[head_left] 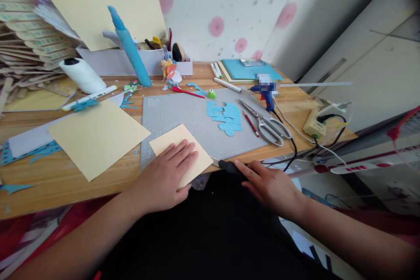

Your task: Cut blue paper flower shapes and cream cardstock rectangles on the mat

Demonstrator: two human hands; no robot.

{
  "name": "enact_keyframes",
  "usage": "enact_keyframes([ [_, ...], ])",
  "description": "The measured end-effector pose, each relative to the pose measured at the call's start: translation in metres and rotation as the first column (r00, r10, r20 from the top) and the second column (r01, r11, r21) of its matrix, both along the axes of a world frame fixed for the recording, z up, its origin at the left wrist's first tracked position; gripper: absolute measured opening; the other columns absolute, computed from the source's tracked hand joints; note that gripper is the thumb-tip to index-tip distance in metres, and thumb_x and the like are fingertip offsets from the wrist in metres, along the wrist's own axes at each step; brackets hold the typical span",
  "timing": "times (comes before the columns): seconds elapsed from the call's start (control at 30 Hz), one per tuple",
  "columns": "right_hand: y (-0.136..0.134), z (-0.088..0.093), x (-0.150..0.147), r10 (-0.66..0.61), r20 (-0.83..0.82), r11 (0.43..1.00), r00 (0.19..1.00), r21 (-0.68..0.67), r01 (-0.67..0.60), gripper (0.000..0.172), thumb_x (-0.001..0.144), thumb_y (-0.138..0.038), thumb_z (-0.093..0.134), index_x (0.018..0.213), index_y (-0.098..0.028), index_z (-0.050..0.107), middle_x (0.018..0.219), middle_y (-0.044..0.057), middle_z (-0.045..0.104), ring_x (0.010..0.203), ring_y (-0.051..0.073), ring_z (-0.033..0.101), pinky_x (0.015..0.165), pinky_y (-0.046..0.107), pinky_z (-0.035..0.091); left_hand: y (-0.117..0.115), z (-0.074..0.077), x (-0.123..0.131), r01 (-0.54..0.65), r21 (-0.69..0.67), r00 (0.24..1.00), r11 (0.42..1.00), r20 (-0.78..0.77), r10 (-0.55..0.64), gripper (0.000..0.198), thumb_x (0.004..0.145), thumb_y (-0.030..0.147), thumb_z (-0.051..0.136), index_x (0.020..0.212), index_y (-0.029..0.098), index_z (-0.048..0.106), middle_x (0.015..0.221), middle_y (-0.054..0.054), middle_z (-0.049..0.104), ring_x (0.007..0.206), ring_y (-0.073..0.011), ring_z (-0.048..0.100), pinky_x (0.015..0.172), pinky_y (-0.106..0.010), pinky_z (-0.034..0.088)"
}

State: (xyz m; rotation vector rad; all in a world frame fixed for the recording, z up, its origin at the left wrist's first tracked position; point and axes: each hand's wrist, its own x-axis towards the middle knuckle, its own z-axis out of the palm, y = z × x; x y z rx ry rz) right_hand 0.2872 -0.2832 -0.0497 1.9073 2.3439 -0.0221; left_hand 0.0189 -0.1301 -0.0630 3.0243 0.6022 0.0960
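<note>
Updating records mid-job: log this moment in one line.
left hand: on cream paper | right hand: holding black-handled knife, blade at paper's corner | cutting mat: blue paper cutouts, red pencil

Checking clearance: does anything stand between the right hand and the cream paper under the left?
Only the black-handled knife in the right hand, its blade at the right corner of the cream paper; nothing else visible.

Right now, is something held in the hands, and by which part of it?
The right hand holds a knife by its black handle; the left hand lies flat on the cream paper.
</note>
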Motion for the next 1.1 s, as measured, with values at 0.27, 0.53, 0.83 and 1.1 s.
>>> enact_keyframes([
  [0.27, -0.012, -0.005, 0.026, 0.120, -0.061, 0.974, 0.991, 0.201, -0.106, 0.044, 0.090, -0.004, 0.042, 0.133, -0.009, 0.052, 0.114, 0.018, 0.069, 0.086, 0.024, 0.071, 0.068, 0.033, 0.058, 0.003, -0.003, 0.000, 0.001, 0.012, 1.000, 1.000, 0.003, -0.001, 0.072, 0.078, 0.031, 0.056, 0.146, 0.011, 0.040, 0.157, -0.012, 0.031, 0.147, -0.0300, 0.022, 0.119, -0.050, 0.023],
  [0.53, -0.025, -0.010, 0.043, -0.343, -0.806, 0.938, 0.482, -0.271, 0.214, 0.033, 0.094, -0.026, 0.045, 0.125, -0.018, 0.054, 0.091, 0.005, 0.069, 0.069, 0.014, 0.066, 0.058, 0.023, 0.053, 0.006, -0.001, 0.000, 0.011, 0.030, 0.997, 0.999, 0.072, -0.013, 0.077, 0.078, 0.048, 0.064, 0.143, 0.013, 0.044, 0.153, -0.014, 0.039, 0.142, -0.0345, 0.032, 0.115, -0.052, 0.032],
  [0.83, -0.014, -0.020, 0.020, -0.558, -0.816, 0.806, 0.151, -0.490, 0.332, 0.035, 0.089, -0.049, 0.050, 0.071, -0.020, 0.046, 0.056, -0.006, 0.051, 0.042, 0.008, 0.048, 0.039, 0.018, 0.032, 0.007, 0.000, 0.019, -0.107, 0.012, 0.991, 0.994, 0.085, 0.106, 0.053, 0.081, 0.047, 0.063, 0.122, 0.012, 0.063, 0.138, -0.016, 0.057, 0.131, -0.0363, 0.049, 0.106, -0.052, 0.044],
  [1.1, -0.022, -0.003, 0.045, -0.192, -0.720, 0.976, 0.667, -0.071, 0.203, 0.045, 0.098, -0.033, 0.045, 0.142, -0.022, 0.046, 0.112, 0.010, 0.065, 0.102, 0.022, 0.063, 0.088, 0.035, 0.050, 0.004, 0.006, 0.023, -0.146, -0.086, 0.988, 0.986, 0.032, 0.149, 0.041, 0.082, 0.044, 0.064, 0.109, 0.013, 0.065, 0.141, -0.017, 0.054, 0.135, -0.0356, 0.044, 0.109, -0.053, 0.040],
])
